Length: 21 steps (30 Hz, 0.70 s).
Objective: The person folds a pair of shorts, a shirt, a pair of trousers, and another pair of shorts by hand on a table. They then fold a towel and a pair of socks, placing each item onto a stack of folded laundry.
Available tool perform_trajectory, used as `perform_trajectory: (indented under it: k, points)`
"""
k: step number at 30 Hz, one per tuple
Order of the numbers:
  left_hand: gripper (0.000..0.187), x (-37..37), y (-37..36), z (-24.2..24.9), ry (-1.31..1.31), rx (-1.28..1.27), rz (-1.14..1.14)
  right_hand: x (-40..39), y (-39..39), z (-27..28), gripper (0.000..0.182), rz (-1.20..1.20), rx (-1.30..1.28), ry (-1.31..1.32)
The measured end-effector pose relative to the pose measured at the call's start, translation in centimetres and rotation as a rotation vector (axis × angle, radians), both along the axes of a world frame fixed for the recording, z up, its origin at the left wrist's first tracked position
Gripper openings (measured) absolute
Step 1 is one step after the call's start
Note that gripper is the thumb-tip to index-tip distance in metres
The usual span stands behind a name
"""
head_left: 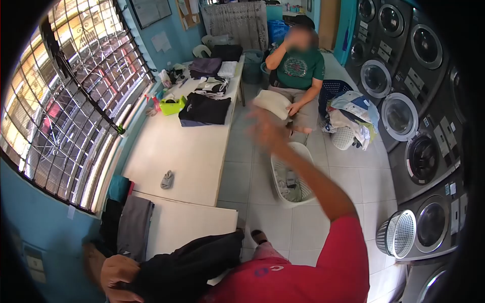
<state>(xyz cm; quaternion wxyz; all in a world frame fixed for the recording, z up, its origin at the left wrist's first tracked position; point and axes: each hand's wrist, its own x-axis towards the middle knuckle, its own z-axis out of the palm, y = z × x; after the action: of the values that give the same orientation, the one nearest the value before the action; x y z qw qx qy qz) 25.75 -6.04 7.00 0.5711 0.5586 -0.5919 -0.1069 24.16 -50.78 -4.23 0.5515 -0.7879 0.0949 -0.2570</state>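
Observation:
My right arm in a red sleeve reaches forward over the floor. At its end my right hand [266, 132] is blurred, with its fingers apart and nothing visible in it. It appears in front of a seated person's lap and a pale folded cloth [273, 103]. Down at the lower left, my left hand [118, 276] has its fingers curled round a black garment [189, 262], which lies across the near table edge and my front. A folded grey garment [134, 224] rests beside it on the table.
Folded clothes [204, 108] and a small grey item [167, 180] lie on the long table [177, 151]. A white basket [292, 187] holding clothes, a heaped laundry basket [343, 137] and stacked baskets [399, 234] stand on the floor. Machines [423, 159] line the right; a person [298, 70] sits ahead.

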Motion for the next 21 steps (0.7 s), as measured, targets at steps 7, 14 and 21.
perform_trajectory:
  k: [7,14,21]
  points:
    - [0.031,-1.9,-6.0,3.7,-0.125,0.277,-0.313,-3.6,8.7,3.5,0.036,0.930,-0.311,0.272]
    - [0.029,-2.5,-1.8,3.1,-0.242,0.333,-0.350,0.1,-7.7,-1.5,0.027,-0.275,-0.026,-0.377]
    - [0.025,-3.4,-2.7,3.2,-0.295,0.312,-0.345,-8.6,22.0,5.5,0.052,1.504,-0.044,0.040]
